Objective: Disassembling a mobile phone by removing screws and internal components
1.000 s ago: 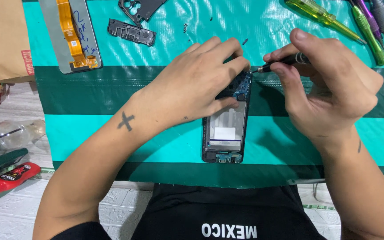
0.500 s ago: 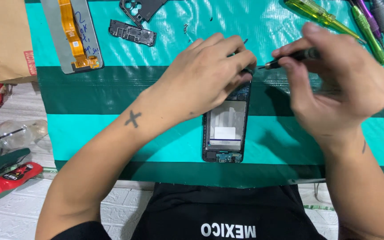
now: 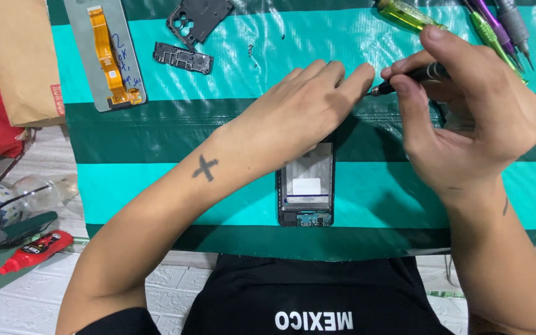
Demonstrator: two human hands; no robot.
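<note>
From the head camera, the left hand (image 3: 299,108) lies palm down with fingers together over the far end of an opened phone frame (image 3: 306,192), which sits on the teal and dark green striped surface (image 3: 231,56) near its near edge, while the right hand (image 3: 466,118) pinches a small dark screwdriver (image 3: 407,77) between thumb and fingers, its tip just beside the left fingertips. Far left lie a display panel (image 3: 103,53) with an orange flex cable and two dark plastic covers (image 3: 184,58) (the larger one (image 3: 201,17) farther off); coloured screwdrivers (image 3: 497,28) rest far right, and a red glue tube (image 3: 29,249) sits near left, off the mat.
</note>
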